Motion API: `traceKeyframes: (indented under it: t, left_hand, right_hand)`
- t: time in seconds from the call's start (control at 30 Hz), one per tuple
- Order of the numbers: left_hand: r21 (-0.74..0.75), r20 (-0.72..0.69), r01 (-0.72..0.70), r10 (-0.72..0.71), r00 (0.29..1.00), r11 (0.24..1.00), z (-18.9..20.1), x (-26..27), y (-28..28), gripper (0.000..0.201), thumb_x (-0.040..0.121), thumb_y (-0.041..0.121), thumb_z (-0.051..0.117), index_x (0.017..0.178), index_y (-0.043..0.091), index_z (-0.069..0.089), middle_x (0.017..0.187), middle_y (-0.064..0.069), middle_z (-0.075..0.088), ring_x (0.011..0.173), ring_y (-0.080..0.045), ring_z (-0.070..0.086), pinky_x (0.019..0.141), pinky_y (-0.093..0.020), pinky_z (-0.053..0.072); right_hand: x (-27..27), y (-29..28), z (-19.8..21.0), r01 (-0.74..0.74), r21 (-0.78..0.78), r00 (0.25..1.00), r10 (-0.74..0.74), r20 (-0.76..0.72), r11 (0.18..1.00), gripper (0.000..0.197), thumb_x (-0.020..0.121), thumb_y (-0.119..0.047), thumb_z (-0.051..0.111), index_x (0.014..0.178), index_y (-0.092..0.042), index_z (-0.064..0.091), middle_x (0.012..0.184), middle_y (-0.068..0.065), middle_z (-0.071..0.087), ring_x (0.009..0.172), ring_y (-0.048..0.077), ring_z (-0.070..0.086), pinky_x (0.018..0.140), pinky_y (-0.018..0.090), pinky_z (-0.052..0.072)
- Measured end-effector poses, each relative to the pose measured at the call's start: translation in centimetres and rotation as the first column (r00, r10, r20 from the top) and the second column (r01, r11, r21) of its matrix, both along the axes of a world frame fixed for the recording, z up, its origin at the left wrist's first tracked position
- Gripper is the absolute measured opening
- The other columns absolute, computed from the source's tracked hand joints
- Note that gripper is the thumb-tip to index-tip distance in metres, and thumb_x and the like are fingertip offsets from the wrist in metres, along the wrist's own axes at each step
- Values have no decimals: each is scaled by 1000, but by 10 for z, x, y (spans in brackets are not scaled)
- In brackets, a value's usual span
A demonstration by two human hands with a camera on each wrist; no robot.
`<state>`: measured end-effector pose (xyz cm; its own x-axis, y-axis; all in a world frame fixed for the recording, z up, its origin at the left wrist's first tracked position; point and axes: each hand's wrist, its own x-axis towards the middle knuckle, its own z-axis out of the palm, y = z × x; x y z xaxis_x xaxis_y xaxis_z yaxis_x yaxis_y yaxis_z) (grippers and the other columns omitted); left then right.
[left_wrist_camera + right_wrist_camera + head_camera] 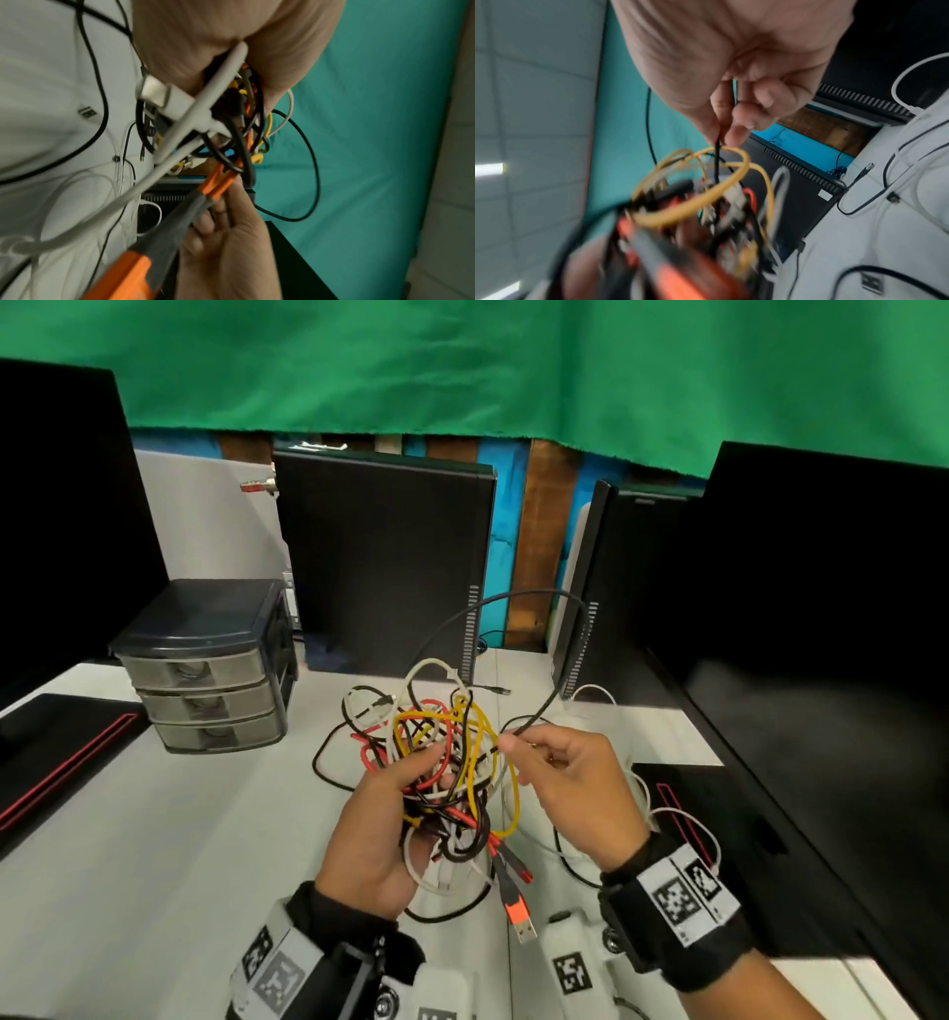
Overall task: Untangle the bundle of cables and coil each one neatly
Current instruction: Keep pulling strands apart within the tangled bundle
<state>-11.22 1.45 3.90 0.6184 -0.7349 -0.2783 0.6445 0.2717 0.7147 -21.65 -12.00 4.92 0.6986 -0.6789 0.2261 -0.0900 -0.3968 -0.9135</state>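
Cable bundle [441,762] held up over the bench [154,839], left hand [390,819] wrapped round its core, prob. as anchor. Right hand [560,783] pinches black cable [534,608] beside it, loop arching up to feed out. Free room above & w/ bare bench left; monitor [821,634] crowds the right.

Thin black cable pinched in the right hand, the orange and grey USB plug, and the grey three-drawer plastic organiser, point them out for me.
thin black cable [552,701], head view, on the arc rising above the right hand's grip.
orange and grey USB plug [517,906], head view, on its orange housing.
grey three-drawer plastic organiser [205,618], head view, on its lid.
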Motion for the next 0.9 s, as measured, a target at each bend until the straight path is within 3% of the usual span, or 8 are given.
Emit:
traceKeyframes:
  t: [0.13,0.2,0.3,0.4,0.5,0.67,0.8,0.9]
  left_hand:
    - [38,99,-70,66,993,997,-7,0,-2,33,85,13,70,114,0,70,96,-21,70,87,-33,63,79,-43,58]
    - [63,129,-167,158,979,984,-14,9,2,32,84,9,71,115,3,69,86,-16,67,75,-27,64,73,-40,56]
    - [107,82,-250,242,967,962,-21,27,11,36,84,10,71,120,5,68,110,-23,70,94,-36,67,83,-48,58]
    - [171,0,-246,249,968,954,-26,39,21,28,89,12,65,114,2,70,109,-21,72,87,-34,73,64,-41,62]
    - [190,-49,-141,153,987,972,-26,36,22,23,93,12,60,107,-1,72,98,-22,73,71,-33,74,55,-38,59]
    - [195,-44,-78,88,995,978,-25,21,11,28,93,13,58,110,-3,72,111,-26,71,88,-38,71,82,-46,58]
    - [136,-73,-38,48,996,990,-23,15,9,33,92,17,57,115,-4,70,110,-26,70,91,-38,69,92,-49,52]
    - [82,-109,-30,39,993,996,-21,10,9,36,91,17,55,119,-2,69,113,-23,70,100,-38,67,98,-52,49]
  right_hand:
    - [-3,-8,4,20,18,1000,-20,0,1000,39,95,-24,66,58,-13,62,47,-11,48,43,3,38,49,11,32]
    - [-11,-25,14,70,119,996,-76,43,990,33,95,-20,65,67,-3,65,51,-5,56,42,9,39,43,15,31]
    - [-38,-59,39,130,192,989,-140,44,973,23,95,-15,64,76,-2,68,58,8,64,37,15,48,37,20,33]
    - [-66,-83,56,145,221,989,-147,-7,964,23,97,-15,61,77,-4,67,62,11,68,41,17,58,37,19,42]
    - [-74,-90,59,270,242,931,-316,180,932,20,100,-17,57,83,-8,65,65,5,71,56,14,69,47,19,52]
    - [-48,-70,47,169,195,921,-225,319,966,37,95,-13,63,131,-20,55,125,2,65,114,12,66,85,35,60]
    - [-26,-20,35,-16,-240,999,26,38,971,8,91,-27,67,87,-22,71,82,-9,71,77,4,65,75,25,53]
    - [-10,6,9,-135,-282,971,71,-227,950,48,93,-51,59,66,-12,67,63,5,61,55,11,53,63,33,51]
